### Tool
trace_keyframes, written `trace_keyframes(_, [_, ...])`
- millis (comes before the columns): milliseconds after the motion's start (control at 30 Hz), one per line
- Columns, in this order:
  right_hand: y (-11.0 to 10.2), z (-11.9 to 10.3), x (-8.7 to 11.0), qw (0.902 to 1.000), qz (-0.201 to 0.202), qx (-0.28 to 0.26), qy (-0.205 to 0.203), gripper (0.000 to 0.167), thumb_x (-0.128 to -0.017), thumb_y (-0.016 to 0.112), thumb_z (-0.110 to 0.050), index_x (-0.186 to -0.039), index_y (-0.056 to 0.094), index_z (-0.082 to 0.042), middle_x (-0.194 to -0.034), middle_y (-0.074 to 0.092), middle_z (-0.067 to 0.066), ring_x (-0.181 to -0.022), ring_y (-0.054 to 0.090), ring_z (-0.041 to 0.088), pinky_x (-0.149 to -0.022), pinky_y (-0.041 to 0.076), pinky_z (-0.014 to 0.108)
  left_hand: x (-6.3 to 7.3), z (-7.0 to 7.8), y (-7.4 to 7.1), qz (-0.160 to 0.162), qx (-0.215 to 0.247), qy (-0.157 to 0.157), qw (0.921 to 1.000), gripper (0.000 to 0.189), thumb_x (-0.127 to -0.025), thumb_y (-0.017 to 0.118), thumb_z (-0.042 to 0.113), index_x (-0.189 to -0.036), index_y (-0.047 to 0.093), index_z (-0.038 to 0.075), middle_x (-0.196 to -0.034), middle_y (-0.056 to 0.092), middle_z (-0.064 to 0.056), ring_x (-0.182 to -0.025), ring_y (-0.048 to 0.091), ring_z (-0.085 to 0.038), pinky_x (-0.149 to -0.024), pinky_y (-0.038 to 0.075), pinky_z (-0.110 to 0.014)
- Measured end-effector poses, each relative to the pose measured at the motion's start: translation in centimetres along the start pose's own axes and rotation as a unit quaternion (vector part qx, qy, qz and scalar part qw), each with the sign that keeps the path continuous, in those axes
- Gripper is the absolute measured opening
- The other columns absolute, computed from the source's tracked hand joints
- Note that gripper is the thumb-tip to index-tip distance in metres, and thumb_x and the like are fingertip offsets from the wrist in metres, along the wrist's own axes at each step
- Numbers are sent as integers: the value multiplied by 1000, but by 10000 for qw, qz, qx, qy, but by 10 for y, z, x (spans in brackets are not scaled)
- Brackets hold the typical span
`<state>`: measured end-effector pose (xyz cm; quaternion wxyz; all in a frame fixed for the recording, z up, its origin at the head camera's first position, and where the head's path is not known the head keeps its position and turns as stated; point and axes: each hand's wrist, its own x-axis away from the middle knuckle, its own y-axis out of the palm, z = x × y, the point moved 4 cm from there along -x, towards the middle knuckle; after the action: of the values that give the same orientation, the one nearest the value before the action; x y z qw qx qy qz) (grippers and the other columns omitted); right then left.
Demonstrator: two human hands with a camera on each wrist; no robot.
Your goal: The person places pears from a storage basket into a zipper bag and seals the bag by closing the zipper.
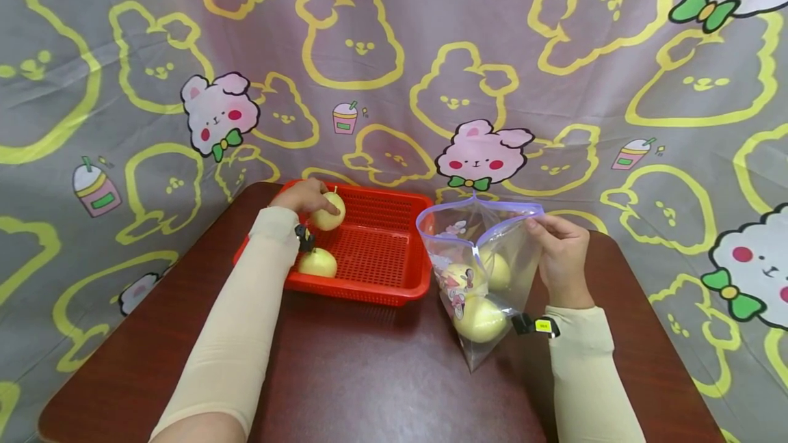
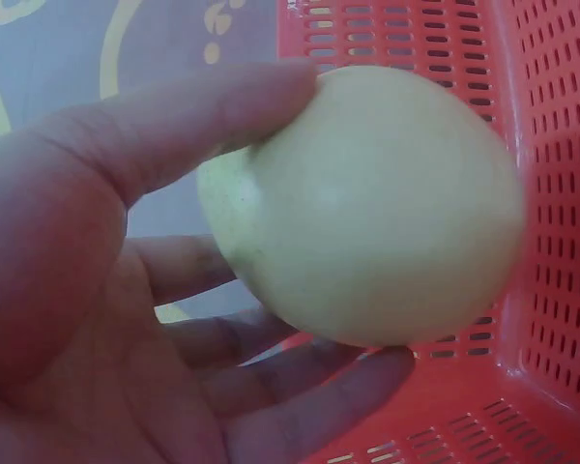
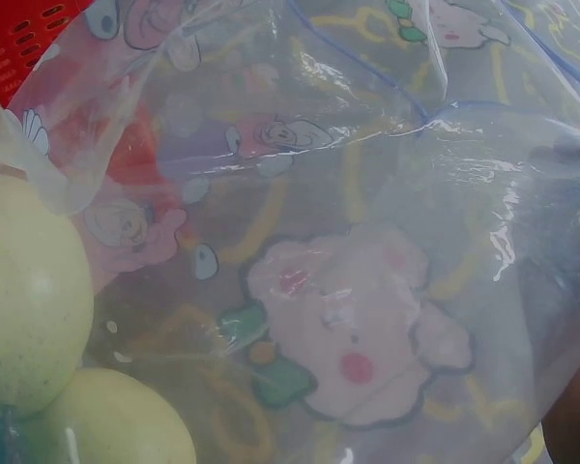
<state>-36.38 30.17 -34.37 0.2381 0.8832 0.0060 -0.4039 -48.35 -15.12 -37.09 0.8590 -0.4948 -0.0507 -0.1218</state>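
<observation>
In the head view my left hand (image 1: 306, 198) grips a round pale-yellow pear (image 1: 329, 213) over the back left of the red basket (image 1: 363, 289). Thumb and fingers spread around this pear (image 2: 377, 213) in the left wrist view. Another pear (image 1: 318, 263) lies at the basket's front left. My right hand (image 1: 563, 255) pinches the right side of the purple rim of a clear zip bag (image 1: 520, 292), whose mouth gapes upward. Several pears (image 1: 480, 320) sit inside the bag. The right wrist view looks through the printed plastic (image 3: 300, 193), with two pears (image 3: 29, 290) at its left.
The brown wooden table (image 1: 369, 374) carries the basket at its back left and the bag to the right of it. Behind stands a grey cloth (image 1: 382, 156) with cartoon animals, close along the table's back and sides.
</observation>
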Motion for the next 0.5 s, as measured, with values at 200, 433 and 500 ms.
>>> trace_keyframes(200, [0,0,1,10000,36,58,28,8,-79,66,22,-85,69,19,-76,71,14,-69,66,16,-62,51,23,-1,5,-2,165,-159,148,9996,67,-80,77,42,-125,57,-3,-118,60,-18,-93,57,-30,-77,48,-41])
trace_keyframes(433, [0,-1,1,9999,51,120,69,9,-79,65,22,-87,68,20,-77,71,14,-69,66,16,-62,51,23,-2,7,-2,357,-314,252,9985,55,-76,80,42,-107,61,0,-102,61,-12,-85,55,-26,-73,46,-38])
trace_keyframes(500, [1,-1,2,9999,43,132,68,11,-79,63,24,-87,69,19,-77,71,13,-68,65,15,-61,51,23,-2,7,-1,417,-294,290,9983,47,-76,81,42,-91,59,3,-84,55,-7,-71,50,-22,-65,43,-34])
